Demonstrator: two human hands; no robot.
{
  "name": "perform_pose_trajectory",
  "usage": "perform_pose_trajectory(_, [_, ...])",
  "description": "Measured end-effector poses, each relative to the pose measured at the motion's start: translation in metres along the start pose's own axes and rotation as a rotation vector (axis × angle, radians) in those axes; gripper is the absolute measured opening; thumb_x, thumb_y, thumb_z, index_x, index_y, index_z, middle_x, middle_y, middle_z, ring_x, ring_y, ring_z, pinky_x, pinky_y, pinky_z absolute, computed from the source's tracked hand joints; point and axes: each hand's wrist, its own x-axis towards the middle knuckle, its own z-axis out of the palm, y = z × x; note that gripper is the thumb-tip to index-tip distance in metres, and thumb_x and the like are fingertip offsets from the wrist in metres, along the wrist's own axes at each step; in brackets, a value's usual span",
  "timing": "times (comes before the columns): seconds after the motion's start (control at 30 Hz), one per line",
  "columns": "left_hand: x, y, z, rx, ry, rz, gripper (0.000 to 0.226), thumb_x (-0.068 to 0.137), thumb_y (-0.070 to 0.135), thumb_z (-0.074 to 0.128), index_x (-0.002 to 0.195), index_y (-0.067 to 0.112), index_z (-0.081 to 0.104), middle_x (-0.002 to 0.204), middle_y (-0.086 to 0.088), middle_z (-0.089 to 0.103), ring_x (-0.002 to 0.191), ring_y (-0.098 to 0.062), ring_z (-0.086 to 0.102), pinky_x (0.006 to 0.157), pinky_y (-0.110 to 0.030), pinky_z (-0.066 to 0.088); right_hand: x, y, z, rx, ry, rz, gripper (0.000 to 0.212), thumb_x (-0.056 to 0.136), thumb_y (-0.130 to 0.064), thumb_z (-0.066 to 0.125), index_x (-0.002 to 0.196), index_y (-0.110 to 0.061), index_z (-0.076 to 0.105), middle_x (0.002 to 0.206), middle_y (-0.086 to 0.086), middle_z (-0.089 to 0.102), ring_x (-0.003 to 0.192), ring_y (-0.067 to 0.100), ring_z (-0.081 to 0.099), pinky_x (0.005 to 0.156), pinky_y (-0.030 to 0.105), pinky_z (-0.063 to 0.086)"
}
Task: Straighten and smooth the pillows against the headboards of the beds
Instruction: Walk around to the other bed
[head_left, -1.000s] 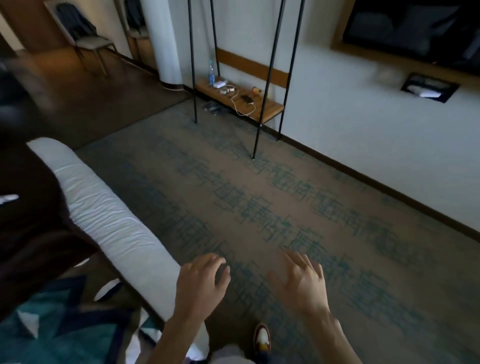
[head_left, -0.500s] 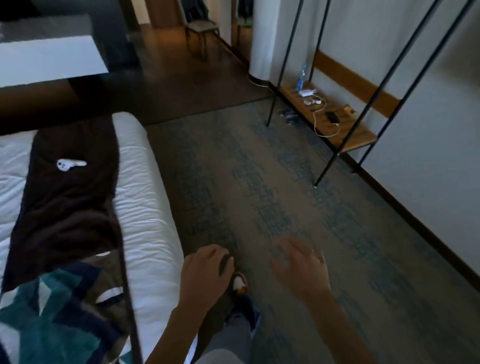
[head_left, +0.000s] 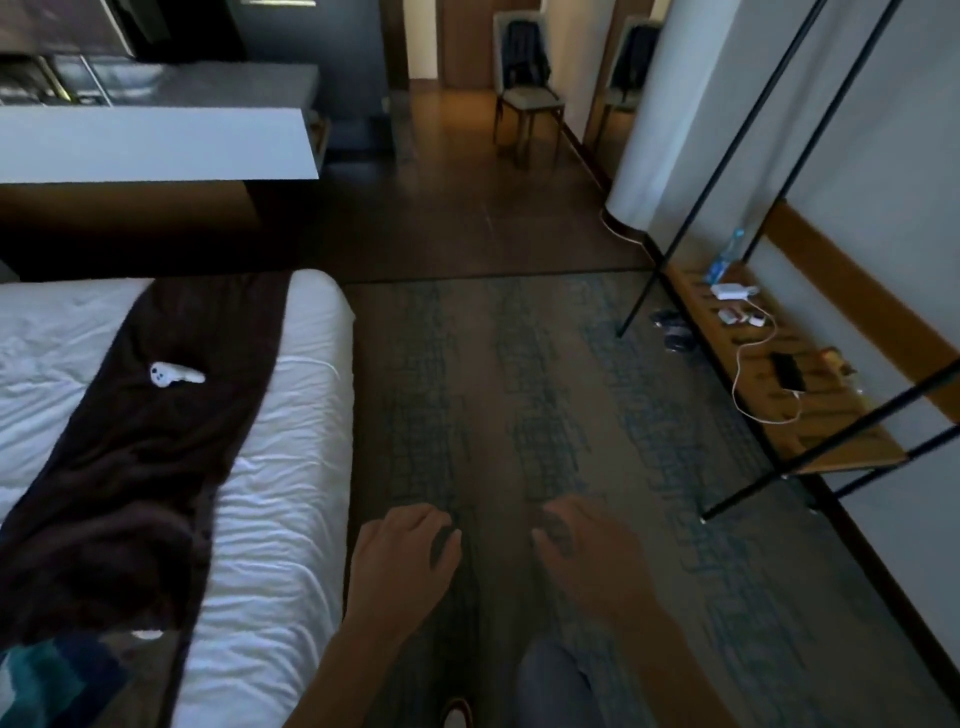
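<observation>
While both hang over the carpet (head_left: 519, 374), left hand (head_left: 400, 558) and right hand (head_left: 589, 558) are loosely curled, holding nothing; bed (head_left: 291, 467) at nine o'clock, no pillows in view.

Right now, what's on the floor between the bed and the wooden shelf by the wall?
In the head view, only patterned carpet lies between the bed and the shelf, apart from the rack's black legs and dark shoes by the shelf.

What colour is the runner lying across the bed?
Dark brown runner, seen in the head view.
</observation>
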Motion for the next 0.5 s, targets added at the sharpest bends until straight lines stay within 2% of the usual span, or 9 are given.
perform_pose_trajectory(0.1, [0.06,0.01,0.015,-0.018,0.021,-0.046,0.034,0.092,0.051,0.042,0.096,0.03,0.068,0.098,0.012,0.068,0.091,-0.011,0.063,0.083,-0.041,0.052,0.072,0.029,0.002,0.006,-0.06,-0.076,0.057,0.089,-0.067,0.038,0.113,-0.026,0.07,0.116,-0.005,0.071,0.108,0.018,0.067,0.094,0.04,0.056])
perform_pose_trajectory(0.2, [0.125,0.023,0.038,-0.019,0.052,-0.095,0.035,0.092,0.052,0.038,0.094,0.032,0.067,0.098,0.015,0.066,0.092,-0.007,0.061,0.086,-0.037,0.049,0.152,0.058,0.002,0.018,-0.124,-0.152,0.067,0.09,-0.076,0.026,0.118,-0.03,0.066,0.121,-0.009,0.068,0.114,0.016,0.063,0.095,0.045,0.054])
perform_pose_trajectory(0.3, [0.193,0.04,0.062,-0.031,0.108,-0.162,0.036,0.092,0.051,0.039,0.093,0.03,0.068,0.097,0.015,0.067,0.09,-0.006,0.061,0.089,-0.039,0.05,0.234,0.09,-0.005,0.018,-0.151,-0.223,0.053,0.092,-0.068,0.038,0.12,-0.031,0.066,0.122,-0.01,0.067,0.117,0.015,0.061,0.097,0.043,0.053])
perform_pose_trajectory(0.5, [0.309,0.073,0.067,-0.036,0.201,-0.311,0.016,0.092,0.038,0.055,0.088,0.029,0.068,0.092,0.014,0.067,0.084,-0.007,0.061,0.082,-0.039,0.053,0.375,0.128,-0.039,-0.037,-0.227,-0.351,0.057,0.088,-0.069,0.036,0.12,-0.032,0.066,0.123,-0.01,0.069,0.117,0.014,0.062,0.094,0.043,0.054])
